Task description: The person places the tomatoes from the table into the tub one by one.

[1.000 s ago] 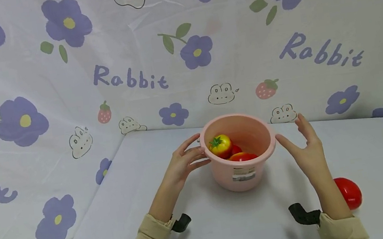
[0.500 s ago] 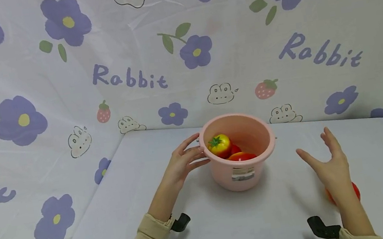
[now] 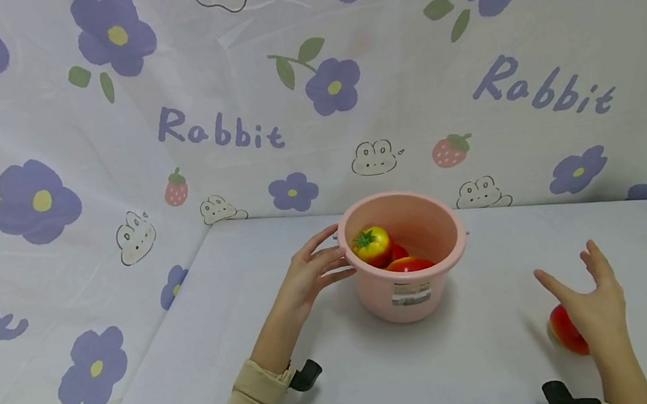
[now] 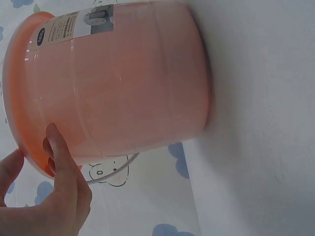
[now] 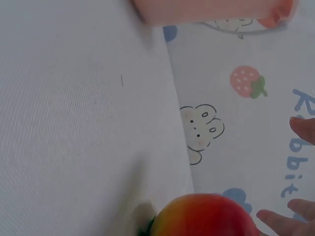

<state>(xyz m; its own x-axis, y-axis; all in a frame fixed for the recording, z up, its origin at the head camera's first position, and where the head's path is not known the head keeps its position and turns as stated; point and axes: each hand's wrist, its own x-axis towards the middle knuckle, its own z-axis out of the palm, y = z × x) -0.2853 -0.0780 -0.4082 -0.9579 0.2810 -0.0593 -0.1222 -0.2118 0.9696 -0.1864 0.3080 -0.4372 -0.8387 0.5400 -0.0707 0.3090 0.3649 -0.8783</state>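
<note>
A pink bucket (image 3: 413, 296) stands upright on the white table, with a yellow-red toy tomato (image 3: 372, 246) and other red fruit-like pieces (image 3: 409, 264) inside. At the bucket's left rim is my left hand (image 3: 303, 275); in the left wrist view its thumb meets the rim edge and its fingers lie against the wall beneath. My right hand (image 3: 602, 311) hovers spread over a red and yellow tomato (image 3: 567, 331) on the right, partly hiding it. That tomato (image 5: 204, 216) shows its green stem end in the right wrist view. Nothing is gripped by the right hand.
Behind the table (image 3: 476, 360) hangs a white cloth (image 3: 405, 73) printed with purple flowers, rabbits and strawberries. A thin wire handle (image 4: 115, 172) hangs behind the bucket. Black curved pieces sit at both wrists, the left one (image 3: 306, 375) just above the tabletop.
My right hand has left the bucket's right rim and moved right and toward me, over the tomato. The left hand and the bucket have stayed in place.
</note>
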